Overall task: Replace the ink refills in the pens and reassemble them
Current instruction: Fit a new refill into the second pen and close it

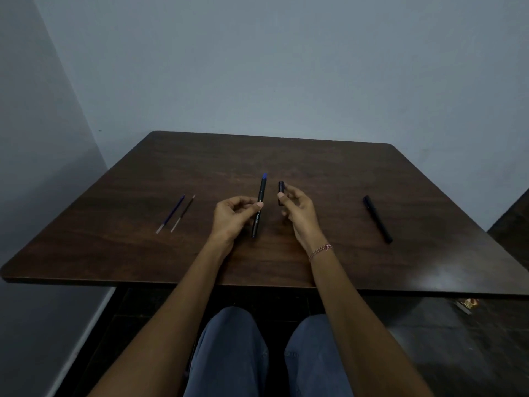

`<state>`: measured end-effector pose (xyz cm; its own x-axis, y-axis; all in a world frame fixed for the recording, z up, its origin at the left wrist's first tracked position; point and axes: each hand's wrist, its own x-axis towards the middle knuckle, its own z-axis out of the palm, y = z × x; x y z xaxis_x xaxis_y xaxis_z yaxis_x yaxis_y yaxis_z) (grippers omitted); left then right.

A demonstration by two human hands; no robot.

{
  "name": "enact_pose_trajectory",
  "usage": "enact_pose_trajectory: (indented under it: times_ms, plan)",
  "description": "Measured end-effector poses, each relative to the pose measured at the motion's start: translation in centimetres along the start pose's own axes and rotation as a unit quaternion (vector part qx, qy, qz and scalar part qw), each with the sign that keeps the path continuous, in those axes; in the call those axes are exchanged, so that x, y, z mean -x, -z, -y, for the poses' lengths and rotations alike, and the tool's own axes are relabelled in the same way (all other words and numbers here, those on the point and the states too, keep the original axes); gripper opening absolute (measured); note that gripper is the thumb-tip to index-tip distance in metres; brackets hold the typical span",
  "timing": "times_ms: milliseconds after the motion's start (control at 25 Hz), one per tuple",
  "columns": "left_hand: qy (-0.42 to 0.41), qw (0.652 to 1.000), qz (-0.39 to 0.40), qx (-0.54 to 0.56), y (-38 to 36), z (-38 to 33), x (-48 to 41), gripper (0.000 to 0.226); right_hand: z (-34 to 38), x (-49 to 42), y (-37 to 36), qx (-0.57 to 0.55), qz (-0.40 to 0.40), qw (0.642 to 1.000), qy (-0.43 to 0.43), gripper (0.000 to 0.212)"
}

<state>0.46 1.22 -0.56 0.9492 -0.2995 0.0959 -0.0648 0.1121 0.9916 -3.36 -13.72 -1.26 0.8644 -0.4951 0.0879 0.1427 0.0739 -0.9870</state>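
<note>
Holding the slim black pen barrel with blue tip [259, 207], the left hand [233, 217] pinches it; the right hand [297, 213] pinches the short black pen cap [281, 190], just beside it.

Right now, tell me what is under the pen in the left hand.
Only bare dark table shows under the pen, which the left hand pinches mid-barrel. The hand covers the table just left of it.

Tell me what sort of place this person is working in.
Probably a plain indoor room, like a study or work corner. A dark wooden table stands close to bare grey walls that meet in a corner, with a black pen and two loose refills lying on it.
</note>
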Motion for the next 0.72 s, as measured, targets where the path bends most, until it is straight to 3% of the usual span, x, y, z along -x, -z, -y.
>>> enact_pose_trajectory:
  times_ms: [320, 720]
  plan:
    - [-0.016, 0.996, 0.052, -0.069, -0.1, 0.3, 0.1, 0.011, 1.2, 0.3, 0.6, -0.205, -0.070, 0.976, 0.004, 0.010]
    - [-0.016, 0.988, 0.085, -0.126, 0.0, 0.3, 0.2, 0.010, 1.7, 0.4, 1.2, -0.310, -0.137, 0.940, 0.036, 0.014]
